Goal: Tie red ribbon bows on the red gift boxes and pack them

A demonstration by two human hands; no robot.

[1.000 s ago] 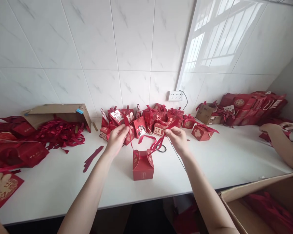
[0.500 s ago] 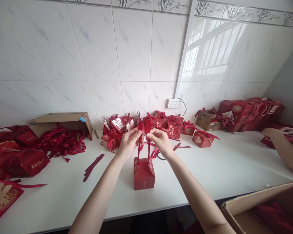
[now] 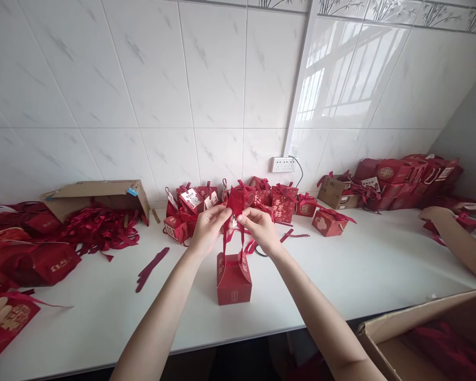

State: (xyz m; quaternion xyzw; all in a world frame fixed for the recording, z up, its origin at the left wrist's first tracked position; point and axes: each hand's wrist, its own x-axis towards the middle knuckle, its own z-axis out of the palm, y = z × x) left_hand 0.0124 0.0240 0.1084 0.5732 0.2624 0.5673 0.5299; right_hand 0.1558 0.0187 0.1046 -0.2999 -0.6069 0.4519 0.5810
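A small red gift box (image 3: 234,288) stands upright on the white table in front of me, its top flaps raised and the top partly open. A dark red ribbon (image 3: 224,241) runs up from both sides of the box. My left hand (image 3: 209,225) pinches one length of it, and my right hand (image 3: 259,225) pinches the other, the fingertips almost meeting above the box. Between my hands the ribbon ends stand up together. Behind them several finished-looking red boxes (image 3: 282,209) with bows and white tags are grouped.
A cardboard box (image 3: 99,189) spilling red ribbons (image 3: 103,233) lies left. Loose dark strips (image 3: 153,269) are on the table (image 3: 182,317). One red box (image 3: 327,222) sits right of centre. An open carton (image 3: 420,312) is at lower right. Other people's hands work at both edges.
My hands have drawn slightly closer together, bringing the two ribbon lengths together above the box. The box stays in place. The view has tilted down a little.
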